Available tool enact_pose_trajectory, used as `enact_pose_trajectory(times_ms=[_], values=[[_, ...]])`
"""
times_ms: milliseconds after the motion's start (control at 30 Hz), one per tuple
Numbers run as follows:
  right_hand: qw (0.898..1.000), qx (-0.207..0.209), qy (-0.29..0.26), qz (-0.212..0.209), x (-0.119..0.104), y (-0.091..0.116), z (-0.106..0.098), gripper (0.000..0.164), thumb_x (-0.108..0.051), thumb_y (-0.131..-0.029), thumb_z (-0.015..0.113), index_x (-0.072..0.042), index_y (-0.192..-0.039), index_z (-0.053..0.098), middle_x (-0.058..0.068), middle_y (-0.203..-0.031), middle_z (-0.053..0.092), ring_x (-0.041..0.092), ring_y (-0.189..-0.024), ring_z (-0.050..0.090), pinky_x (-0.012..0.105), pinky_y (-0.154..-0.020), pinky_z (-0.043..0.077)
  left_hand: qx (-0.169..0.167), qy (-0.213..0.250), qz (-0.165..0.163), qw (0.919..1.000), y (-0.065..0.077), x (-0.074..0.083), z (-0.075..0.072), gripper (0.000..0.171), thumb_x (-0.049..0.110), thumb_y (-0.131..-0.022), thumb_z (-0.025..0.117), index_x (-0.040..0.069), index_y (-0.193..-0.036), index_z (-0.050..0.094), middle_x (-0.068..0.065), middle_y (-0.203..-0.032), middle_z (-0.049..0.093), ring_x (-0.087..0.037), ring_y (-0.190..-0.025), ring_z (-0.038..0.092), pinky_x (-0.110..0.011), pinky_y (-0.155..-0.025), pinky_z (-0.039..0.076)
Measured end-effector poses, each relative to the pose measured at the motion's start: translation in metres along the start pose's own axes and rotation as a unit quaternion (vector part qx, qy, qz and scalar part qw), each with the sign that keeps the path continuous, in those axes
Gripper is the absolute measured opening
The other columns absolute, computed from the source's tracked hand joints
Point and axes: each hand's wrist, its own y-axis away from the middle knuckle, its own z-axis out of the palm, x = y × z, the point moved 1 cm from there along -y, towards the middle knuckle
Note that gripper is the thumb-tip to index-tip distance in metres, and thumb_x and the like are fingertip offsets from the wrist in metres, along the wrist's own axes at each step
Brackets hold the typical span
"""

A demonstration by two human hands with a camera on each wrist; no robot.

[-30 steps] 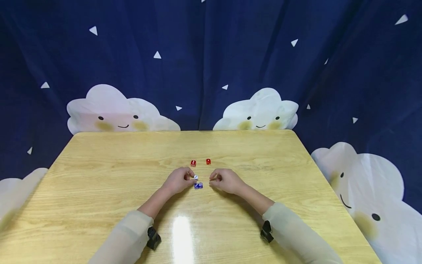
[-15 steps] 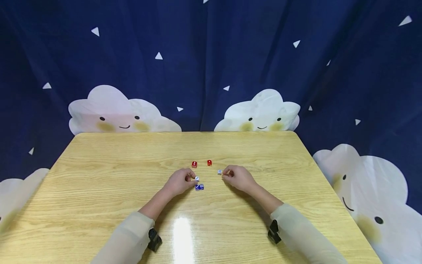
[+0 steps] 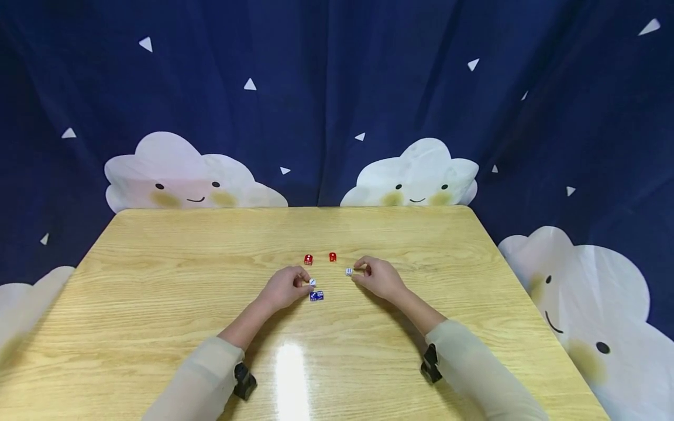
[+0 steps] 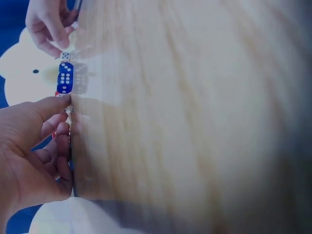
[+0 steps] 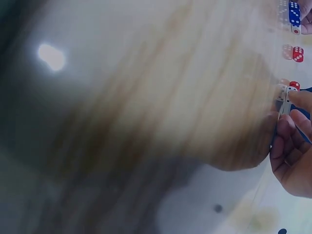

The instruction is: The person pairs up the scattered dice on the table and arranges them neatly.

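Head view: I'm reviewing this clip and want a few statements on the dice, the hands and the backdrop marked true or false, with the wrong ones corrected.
1. Two red dice lie farther from the person than the blue dice. True.
2. The red dice touch each other. False: a gap separates them.
3. The left hand has a white die at its grip, the right hand another white die. True.
4. The right hand covers the blue dice. False: they lie uncovered, closer to the left hand.
5. A dark blue curtain hangs behind the table. True.
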Motion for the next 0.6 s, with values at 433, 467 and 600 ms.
enact_pose_trajectory(times_ms=[433, 467, 600], values=[[1.0, -0.003, -0.002, -0.004, -0.0046, -0.0046, 0.0067, 0.023, -0.027, -0.086, 0.067, -0.013, -0.103, 0.066, -0.003, -0.064, 0.052, 0.01, -0.053, 0.041, 0.023, -0.05, 0.032, 0.0, 0.006, 0.001, 1.0, 0.0022, 0.0013, -0.0012, 0.018, 0.021, -0.082, 0.072, 0.009, -0.092, 0.064, 0.001, -0.07, 0.053, -0.012, -0.062, 0.045, -0.025, -0.059, 0.037], [1.0, -0.004, -0.002, -0.004, -0.0047, -0.0048, 0.0069, 0.022, -0.027, -0.086, 0.067, -0.013, -0.103, 0.066, -0.003, -0.064, 0.052, 0.01, -0.053, 0.041, 0.022, -0.05, 0.032, -0.001, 0.006, 0.001, 1.0, 0.0022, 0.0014, -0.0012, 0.018, 0.021, -0.082, 0.072, 0.009, -0.092, 0.064, 0.001, -0.07, 0.053, -0.012, -0.062, 0.045, -0.025, -0.059, 0.037], [1.0, -0.003, -0.001, -0.006, -0.0048, -0.0053, 0.0074, 0.021, -0.026, -0.086, 0.066, -0.013, -0.101, 0.066, -0.003, -0.063, 0.052, 0.009, -0.052, 0.041, 0.022, -0.049, 0.031, -0.004, 0.006, -0.003, 1.0, 0.0014, 0.0009, -0.0015, 0.018, 0.023, -0.082, 0.071, 0.01, -0.093, 0.064, 0.001, -0.07, 0.053, -0.012, -0.062, 0.045, -0.025, -0.059, 0.037]])
